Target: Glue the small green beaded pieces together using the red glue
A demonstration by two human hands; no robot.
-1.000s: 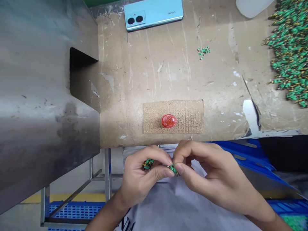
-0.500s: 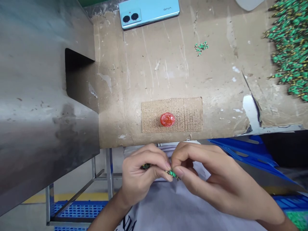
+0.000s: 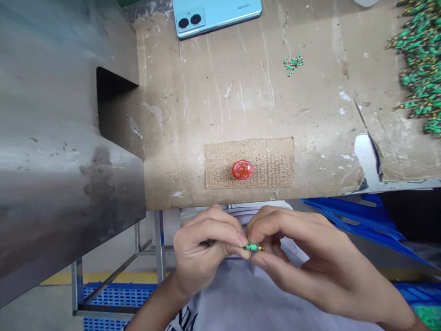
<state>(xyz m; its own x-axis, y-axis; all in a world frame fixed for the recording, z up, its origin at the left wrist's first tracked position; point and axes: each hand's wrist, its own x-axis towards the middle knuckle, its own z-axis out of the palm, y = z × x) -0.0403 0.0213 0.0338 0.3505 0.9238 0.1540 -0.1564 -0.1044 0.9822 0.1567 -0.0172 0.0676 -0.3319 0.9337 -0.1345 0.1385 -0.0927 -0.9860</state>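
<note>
Both hands meet just below the table's front edge, over my grey shirt. My left hand (image 3: 203, 250) is curled, thumb and forefinger pinching one end of a small green part with a yellow tip (image 3: 253, 247); more small parts seem tucked in its palm, mostly hidden. My right hand (image 3: 303, 257) is closed too, its thumb and forefinger pinching the same green part from the right. A red glossy blob (image 3: 242, 169) sits on a rough brown pad (image 3: 272, 162) on the table, just beyond my fingers.
A cardboard-covered table (image 3: 213, 101) carries a light blue phone (image 3: 217, 13) at the back, a small cluster of green parts (image 3: 292, 63), and a large heap of green parts (image 3: 422, 64) at right. A grey metal housing (image 3: 62, 147) fills the left. Blue plastic crates (image 3: 351, 218) lie below.
The green part between my fingertips has turned to lie level. The green bunch seen in my left palm is now almost hidden. The view shifted slightly.
</note>
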